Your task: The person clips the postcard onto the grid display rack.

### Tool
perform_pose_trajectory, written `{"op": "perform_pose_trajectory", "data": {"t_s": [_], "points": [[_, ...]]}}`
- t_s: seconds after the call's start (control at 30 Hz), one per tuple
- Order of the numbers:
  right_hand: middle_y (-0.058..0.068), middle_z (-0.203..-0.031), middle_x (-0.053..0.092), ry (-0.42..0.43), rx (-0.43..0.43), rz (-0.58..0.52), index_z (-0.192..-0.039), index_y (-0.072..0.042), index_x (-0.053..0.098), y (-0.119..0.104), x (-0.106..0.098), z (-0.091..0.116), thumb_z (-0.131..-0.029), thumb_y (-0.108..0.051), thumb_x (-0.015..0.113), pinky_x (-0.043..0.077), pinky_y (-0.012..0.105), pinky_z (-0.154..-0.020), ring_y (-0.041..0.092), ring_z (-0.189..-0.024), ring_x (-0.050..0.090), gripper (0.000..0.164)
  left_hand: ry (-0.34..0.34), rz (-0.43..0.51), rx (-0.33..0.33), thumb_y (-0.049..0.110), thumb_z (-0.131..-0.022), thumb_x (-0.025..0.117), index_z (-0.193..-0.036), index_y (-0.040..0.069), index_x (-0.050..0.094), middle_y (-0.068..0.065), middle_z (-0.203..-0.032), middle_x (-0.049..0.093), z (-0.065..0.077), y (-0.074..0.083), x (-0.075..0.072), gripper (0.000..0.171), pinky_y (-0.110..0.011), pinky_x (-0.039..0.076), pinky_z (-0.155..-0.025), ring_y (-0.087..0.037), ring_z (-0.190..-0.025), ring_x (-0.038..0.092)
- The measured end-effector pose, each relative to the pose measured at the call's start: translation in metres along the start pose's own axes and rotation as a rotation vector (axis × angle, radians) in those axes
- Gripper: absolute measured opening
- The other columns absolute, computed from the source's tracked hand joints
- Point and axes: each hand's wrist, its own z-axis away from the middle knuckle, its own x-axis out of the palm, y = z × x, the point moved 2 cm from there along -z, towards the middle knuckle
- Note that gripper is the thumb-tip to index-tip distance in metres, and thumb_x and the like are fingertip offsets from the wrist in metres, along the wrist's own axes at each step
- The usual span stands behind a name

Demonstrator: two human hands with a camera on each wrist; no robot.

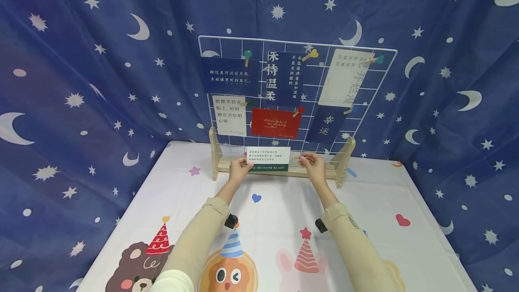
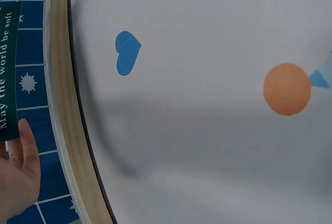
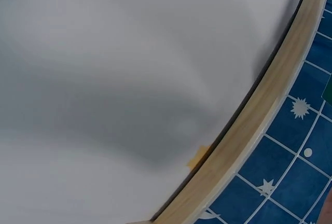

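A white postcard with a dark green lower band (image 1: pixel 268 158) stands in front of the bottom of a white wire grid (image 1: pixel 298 41). My left hand (image 1: pixel 238 169) pinches it by the left edge; in the left wrist view the thumb lies along the card's green band (image 2: pixel 8 68). Just right of the card, my right hand (image 1: pixel 315 166) pinches a small wooden clothespin (image 1: pixel 296 157), its tip pointing toward the card's right edge. In the right wrist view only a sliver of that hand (image 3: pixel 327 208) shows, and the clothespin is out of sight.
Several cards hang above by clothespins, among them a red card (image 1: pixel 275 123) and a dark blue card (image 1: pixel 326 124). A wooden stand (image 1: pixel 344 161) holds the grid upright. Below lies a white tablecloth (image 1: pixel 284 211) with cartoon prints; a starry blue curtain (image 1: pixel 101 102) hangs behind.
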Motion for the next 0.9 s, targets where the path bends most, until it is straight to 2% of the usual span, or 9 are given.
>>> {"op": "perform_pose_trajectory", "data": {"t_s": [0.13, 0.37, 0.47, 0.5, 0.6, 0.67, 0.73, 0.8, 0.9], "points": [[0.046, -0.091, 0.057, 0.077, 0.004, -0.019, -0.094, 0.027, 0.054, -0.011, 0.002, 0.001, -0.083, 0.016, 0.058, 0.054, 0.013, -0.06, 0.002, -0.059, 0.061, 0.016, 0.031, -0.048, -0.038, 0.014, -0.081, 0.074, -0.105, -0.003, 0.067, -0.021, -0.094, 0.07, 0.001, 0.007, 0.003, 0.031, -0.033, 0.059, -0.066, -0.026, -0.081, 0.07], [0.047, -0.091, 0.057, 0.155, 0.002, -0.032, -0.092, 0.025, 0.056, 0.002, 0.008, -0.006, -0.083, 0.016, 0.058, 0.054, 0.012, -0.059, 0.0, -0.059, 0.061, 0.013, 0.016, -0.011, 0.034, 0.025, -0.078, 0.077, -0.098, 0.001, 0.07, -0.014, -0.084, 0.072, -0.021, -0.035, 0.008, 0.032, -0.03, 0.057, -0.06, -0.02, -0.072, 0.068], [0.044, -0.09, 0.059, 0.192, 0.022, -0.032, -0.092, 0.023, 0.057, 0.013, 0.012, -0.011, -0.083, 0.015, 0.059, 0.053, 0.012, -0.059, -0.001, -0.058, 0.06, 0.012, 0.025, -0.005, 0.065, 0.022, -0.08, 0.076, -0.099, -0.001, 0.07, -0.015, -0.085, 0.072, -0.03, -0.044, 0.008, 0.031, -0.03, 0.057, -0.061, -0.022, -0.072, 0.068], [0.043, -0.089, 0.06, 0.205, 0.024, -0.028, -0.092, 0.023, 0.058, 0.016, 0.013, -0.013, -0.083, 0.014, 0.059, 0.053, 0.011, -0.058, -0.001, -0.057, 0.06, 0.012, 0.015, -0.013, 0.036, 0.021, -0.08, 0.075, -0.102, -0.002, 0.069, -0.017, -0.088, 0.072, -0.031, -0.041, 0.008, 0.033, -0.033, 0.058, -0.065, -0.024, -0.076, 0.068], [0.041, -0.088, 0.061, 0.23, 0.012, -0.003, -0.092, 0.022, 0.058, 0.018, 0.018, -0.019, -0.083, 0.013, 0.06, 0.052, 0.01, -0.058, -0.003, -0.057, 0.059, 0.013, 0.021, -0.023, 0.071, 0.022, -0.081, 0.074, -0.102, -0.001, 0.069, -0.014, -0.087, 0.072, -0.034, -0.029, 0.005, 0.031, -0.03, 0.058, -0.065, -0.021, -0.075, 0.068], [0.04, -0.088, 0.062, 0.244, -0.002, 0.016, -0.092, 0.022, 0.059, 0.016, 0.02, -0.023, -0.083, 0.013, 0.061, 0.051, 0.009, -0.058, -0.004, -0.057, 0.058, 0.013, 0.036, -0.012, 0.154, 0.025, -0.081, 0.075, -0.098, 0.003, 0.07, -0.008, -0.081, 0.072, -0.038, -0.027, 0.003, 0.029, -0.022, 0.055, -0.059, -0.014, -0.069, 0.067], [0.039, -0.089, 0.063, 0.254, -0.009, 0.046, -0.092, 0.021, 0.06, 0.012, 0.023, -0.026, -0.083, 0.011, 0.061, 0.051, 0.008, -0.058, -0.004, -0.058, 0.058, 0.013, 0.056, -0.054, 0.144, 0.025, -0.081, 0.075, -0.099, 0.003, 0.07, -0.008, -0.083, 0.072, -0.044, -0.025, 0.003, 0.029, -0.023, 0.056, -0.062, -0.015, -0.071, 0.067], [0.038, -0.088, 0.064, 0.272, -0.01, 0.064, -0.09, 0.02, 0.062, 0.009, 0.025, -0.027, -0.083, 0.01, 0.062, 0.051, 0.008, -0.058, -0.002, -0.058, 0.06, 0.012, 0.091, -0.093, 0.151, 0.024, -0.079, 0.076, -0.098, 0.003, 0.07, -0.008, -0.083, 0.073, -0.06, -0.046, 0.005, 0.029, -0.023, 0.056, -0.061, -0.015, -0.071, 0.068], [0.038, -0.087, 0.064, 0.291, -0.009, 0.088, -0.088, 0.021, 0.062, -0.003, 0.027, -0.024, -0.083, 0.011, 0.063, 0.056, 0.016, -0.061, 0.018, -0.064, 0.069, 0.011, 0.107, -0.125, 0.128, 0.036, -0.074, 0.079, -0.098, 0.011, 0.071, -0.005, -0.084, 0.073, -0.111, -0.119, 0.014, 0.035, -0.023, 0.057, -0.062, -0.013, -0.073, 0.068]]}}
